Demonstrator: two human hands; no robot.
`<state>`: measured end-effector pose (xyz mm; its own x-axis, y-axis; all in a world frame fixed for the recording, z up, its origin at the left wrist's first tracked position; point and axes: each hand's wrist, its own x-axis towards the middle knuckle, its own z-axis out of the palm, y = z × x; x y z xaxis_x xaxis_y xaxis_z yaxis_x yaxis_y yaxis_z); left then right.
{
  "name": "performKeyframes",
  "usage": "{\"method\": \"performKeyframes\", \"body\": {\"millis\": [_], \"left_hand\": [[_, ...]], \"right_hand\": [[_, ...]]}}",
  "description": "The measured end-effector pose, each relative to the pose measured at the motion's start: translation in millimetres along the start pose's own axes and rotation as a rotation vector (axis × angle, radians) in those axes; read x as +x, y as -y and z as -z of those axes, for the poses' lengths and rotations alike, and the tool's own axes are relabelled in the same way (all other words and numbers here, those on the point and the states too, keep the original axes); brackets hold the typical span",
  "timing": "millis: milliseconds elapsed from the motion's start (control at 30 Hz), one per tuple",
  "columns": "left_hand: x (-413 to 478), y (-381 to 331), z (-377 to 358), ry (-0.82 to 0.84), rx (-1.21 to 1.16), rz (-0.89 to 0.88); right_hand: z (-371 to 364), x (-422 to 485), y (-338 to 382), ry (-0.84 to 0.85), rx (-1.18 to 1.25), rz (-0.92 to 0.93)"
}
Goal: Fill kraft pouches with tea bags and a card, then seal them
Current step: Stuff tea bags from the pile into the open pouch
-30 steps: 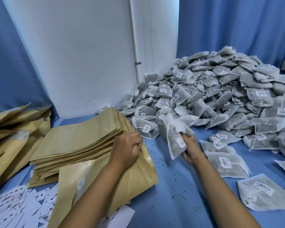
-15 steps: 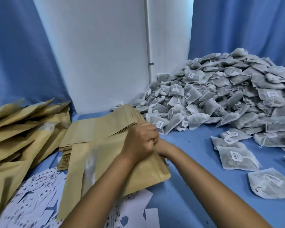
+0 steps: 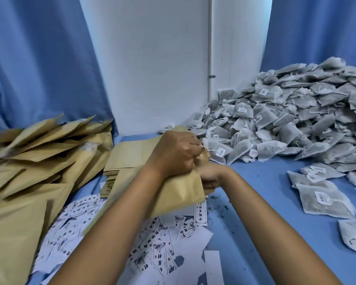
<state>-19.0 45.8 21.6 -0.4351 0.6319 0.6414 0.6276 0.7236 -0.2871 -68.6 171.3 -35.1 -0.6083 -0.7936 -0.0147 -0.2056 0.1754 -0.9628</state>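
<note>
Left hand [image 3: 176, 153] is fisted tight on the mouth of a kraft pouch [image 3: 179, 192], gripping the top edge and holding it up off the blue table [image 3: 261, 219]. The right hand [image 3: 211, 175] is plunged into that same pouch from the side; only its wrist and heel show, the fingers are buried behind the paper, so I cannot tell whether they are curled or what they hold. The pouch's contents are hidden too.

Taking the held pouch as the landmark: directly behind it, touching its far side, lies the flat stack of empty pouches [image 3: 130, 157], edges fanned. Further off to the left of it sprawls a loose heap of kraft pouches [image 3: 39, 153], overlapping at all angles; whether those are filled cannot be read from here. Under and in front of the pouch the printed cards [image 3: 158, 249] are scattered across the table, some face up, some blank side up, one standing just beside the pouch's lower corner. To the right and behind, the big mound of tea bags [image 3: 296, 120] climbs against the blue curtain [image 3: 317, 31], each with a small white tag. Nearer on the right, well apart from the pouch, a few stray tea bags [image 3: 325, 200] lie flat. Dark tea crumbs [image 3: 218, 207] speckle the table just beside the pouch's bottom edge.
</note>
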Motion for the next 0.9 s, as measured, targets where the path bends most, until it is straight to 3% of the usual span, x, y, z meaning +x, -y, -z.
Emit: {"method": "performKeyframes", "body": {"millis": [67, 100, 167, 200, 233, 300, 333, 433, 600, 733, 900], "left_hand": [[-15, 14, 7, 0.005, 0.009, 0.034], [-24, 19, 10, 0.03, 0.014, 0.065], [-38, 24, 10, 0.065, 0.018, 0.123], [-44, 24, 7, 0.072, 0.016, 0.152], [-48, 24, 4, 0.069, 0.008, 0.189], [-54, 25, 0, 0.037, -0.01, 0.269], [-55, 26, -3, 0.02, -0.015, 0.294], [-57, 24, -8, 0.016, -0.027, 0.296], [-54, 16, -15, 0.033, -0.049, 0.286], [-55, 13, -21, 0.04, -0.054, 0.289], [-52, 11, -22, 0.016, -0.071, 0.276]], "right_hand": [[11, -5, -9, -0.143, 0.432, 0.133], [18, -5, -21, -0.305, 0.478, 0.187], [27, -4, -52, -0.636, -0.017, 0.142], [23, -4, -68, -0.603, -0.291, 0.039], [16, -4, -84, -0.447, -0.445, -0.061], [5, -4, -111, -0.154, -0.602, -0.182], [1, -4, -119, -0.108, -0.652, -0.159], [5, -10, -130, -0.105, -0.622, -0.039], [15, -22, -131, -0.162, -0.545, -0.039], [14, -22, -135, -0.05, -0.618, -0.094], [12, -17, -137, -0.188, -0.624, -0.005]]}}
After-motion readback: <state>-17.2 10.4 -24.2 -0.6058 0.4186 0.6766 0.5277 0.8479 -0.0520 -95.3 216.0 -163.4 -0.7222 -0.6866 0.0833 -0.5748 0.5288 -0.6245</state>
